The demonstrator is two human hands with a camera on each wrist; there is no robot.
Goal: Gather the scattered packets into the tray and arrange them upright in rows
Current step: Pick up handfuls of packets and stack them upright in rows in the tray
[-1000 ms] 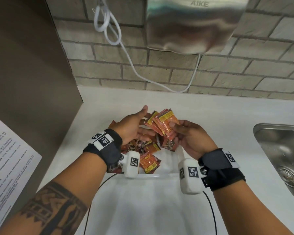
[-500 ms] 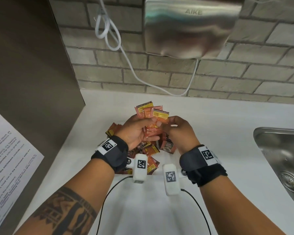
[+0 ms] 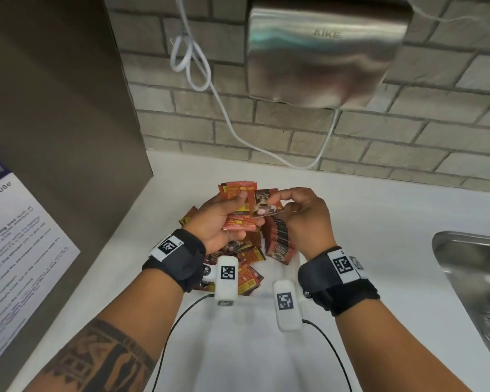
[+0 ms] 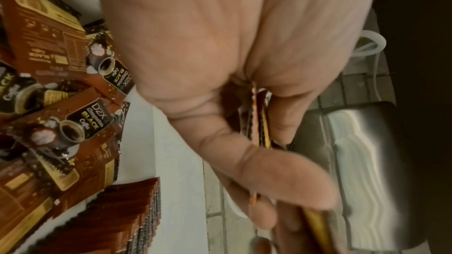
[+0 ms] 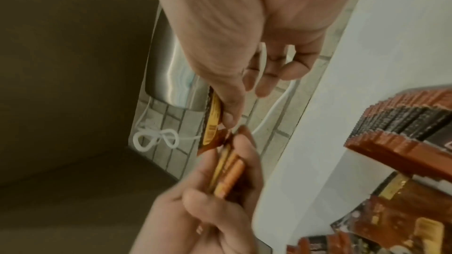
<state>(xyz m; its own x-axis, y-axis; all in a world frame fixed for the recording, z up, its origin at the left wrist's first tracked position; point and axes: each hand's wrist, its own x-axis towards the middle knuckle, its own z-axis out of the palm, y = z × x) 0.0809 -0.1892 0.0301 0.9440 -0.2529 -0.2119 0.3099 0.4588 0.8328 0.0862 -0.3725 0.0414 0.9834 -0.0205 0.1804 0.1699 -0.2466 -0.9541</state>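
Note:
My left hand point(image 3: 236, 212) grips a small stack of orange-brown coffee packets point(image 3: 235, 190) above the white tray point(image 3: 269, 278). Just to its right, my right hand point(image 3: 280, 198) pinches a single dark-faced packet point(image 3: 266, 206) by its top edge, touching the stack. In the right wrist view the pinched packet point(image 5: 212, 121) stands edge-on above the left hand's stack point(image 5: 228, 171). A row of upright packets point(image 3: 279, 239) stands on the tray's right side. Loose packets point(image 3: 246, 268) lie jumbled on its left, also visible in the left wrist view as loose packets point(image 4: 73, 123).
A steel sink point(image 3: 475, 278) sits at the right edge of the white counter point(image 3: 379, 222). A hand dryer point(image 3: 323, 52) and its white cable point(image 3: 209, 89) hang on the brick wall. A brown panel point(image 3: 54, 108) with a paper notice point(image 3: 20, 250) closes off the left.
Half a second ago both hands held the bunch together. Now the right hand has drawn one packet out to the right, dark face showing, while the left keeps the rest.

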